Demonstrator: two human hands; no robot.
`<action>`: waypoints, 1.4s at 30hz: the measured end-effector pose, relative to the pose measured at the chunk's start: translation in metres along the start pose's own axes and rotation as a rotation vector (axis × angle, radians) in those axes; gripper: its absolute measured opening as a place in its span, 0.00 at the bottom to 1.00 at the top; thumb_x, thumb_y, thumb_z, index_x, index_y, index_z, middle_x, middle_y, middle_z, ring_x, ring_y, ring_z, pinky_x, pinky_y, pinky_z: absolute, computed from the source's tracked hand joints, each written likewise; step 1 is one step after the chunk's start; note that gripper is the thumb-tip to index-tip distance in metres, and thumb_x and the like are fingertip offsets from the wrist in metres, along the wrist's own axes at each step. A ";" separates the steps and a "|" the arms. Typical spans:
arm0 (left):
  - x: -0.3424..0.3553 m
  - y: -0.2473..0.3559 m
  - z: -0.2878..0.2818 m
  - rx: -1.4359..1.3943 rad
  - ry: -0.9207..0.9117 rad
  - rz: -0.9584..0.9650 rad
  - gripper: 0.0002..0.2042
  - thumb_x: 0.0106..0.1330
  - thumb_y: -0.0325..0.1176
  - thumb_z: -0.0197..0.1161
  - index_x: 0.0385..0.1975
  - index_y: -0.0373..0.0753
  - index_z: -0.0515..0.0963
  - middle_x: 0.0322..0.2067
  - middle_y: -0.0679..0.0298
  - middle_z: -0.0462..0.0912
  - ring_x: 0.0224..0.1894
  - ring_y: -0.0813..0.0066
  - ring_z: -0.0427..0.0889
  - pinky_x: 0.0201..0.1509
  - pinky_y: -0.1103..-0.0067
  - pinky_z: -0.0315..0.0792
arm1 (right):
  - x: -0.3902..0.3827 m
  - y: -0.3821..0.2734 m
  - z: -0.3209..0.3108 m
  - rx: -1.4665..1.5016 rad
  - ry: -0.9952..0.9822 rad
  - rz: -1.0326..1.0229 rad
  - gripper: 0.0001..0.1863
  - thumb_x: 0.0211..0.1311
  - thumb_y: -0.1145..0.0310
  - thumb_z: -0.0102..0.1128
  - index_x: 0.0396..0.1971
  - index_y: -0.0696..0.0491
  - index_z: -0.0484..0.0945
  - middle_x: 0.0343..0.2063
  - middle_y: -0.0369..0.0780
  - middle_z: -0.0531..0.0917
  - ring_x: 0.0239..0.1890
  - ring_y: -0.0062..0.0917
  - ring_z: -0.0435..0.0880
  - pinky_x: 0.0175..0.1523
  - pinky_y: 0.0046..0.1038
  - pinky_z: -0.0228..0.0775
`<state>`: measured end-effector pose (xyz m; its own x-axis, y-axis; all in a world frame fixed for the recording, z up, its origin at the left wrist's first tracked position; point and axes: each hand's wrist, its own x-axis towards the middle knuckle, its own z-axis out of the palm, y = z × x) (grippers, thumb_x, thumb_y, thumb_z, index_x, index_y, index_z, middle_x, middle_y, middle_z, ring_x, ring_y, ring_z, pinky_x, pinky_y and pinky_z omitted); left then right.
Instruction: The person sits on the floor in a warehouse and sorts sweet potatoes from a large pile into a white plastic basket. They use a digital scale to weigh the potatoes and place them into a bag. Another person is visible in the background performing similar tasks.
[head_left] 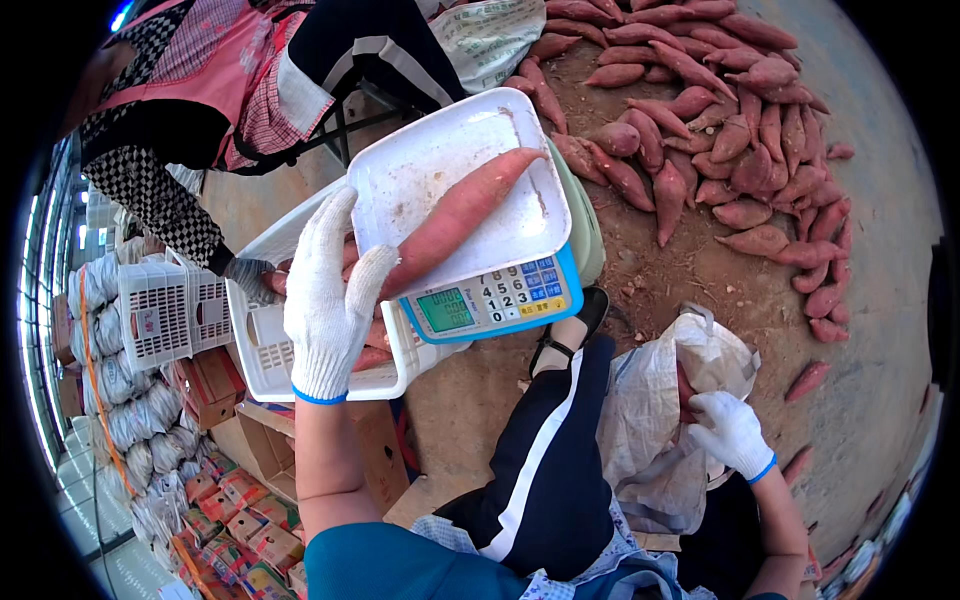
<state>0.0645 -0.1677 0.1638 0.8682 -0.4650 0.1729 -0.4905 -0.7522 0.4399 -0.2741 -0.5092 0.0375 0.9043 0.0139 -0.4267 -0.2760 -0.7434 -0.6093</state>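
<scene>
My left hand (330, 300), in a white knit glove with a blue cuff, is beside the white tray (440, 150) of a blue digital scale (490, 300). Its fingers are stretched out and its thumb lies apart, at the lower end of a long sweet potato (460, 215) resting slantwise across the tray. In a matching glove, my right hand (732, 435) is at the mouth of a whitish woven sack (640, 400) by my knee. Its fingers curl at a sweet potato (685, 388) that shows partly inside the sack.
A white plastic crate (400, 365) with sweet potatoes stands under my left hand. Another person's gloved hand (252, 280) reaches to its far left side. A large heap of sweet potatoes (750, 150) covers the ground at far right. Cardboard boxes (350, 440) stand at near left.
</scene>
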 end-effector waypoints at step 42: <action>-0.111 0.234 0.341 -0.728 -1.777 0.554 0.34 0.42 0.33 0.72 0.55 0.36 0.71 0.53 0.53 0.75 0.57 0.61 0.74 0.62 0.71 0.66 | -0.157 0.087 0.034 0.046 -0.083 0.024 0.25 0.52 0.46 0.58 0.14 0.55 0.80 0.17 0.46 0.78 0.25 0.44 0.78 0.32 0.43 0.68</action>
<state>-0.1723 -0.4510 -0.0526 -0.5952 -0.7399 -0.3135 -0.1152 -0.3075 0.9446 -0.4511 -0.5528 0.0289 0.8679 0.0530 -0.4940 -0.3138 -0.7125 -0.6276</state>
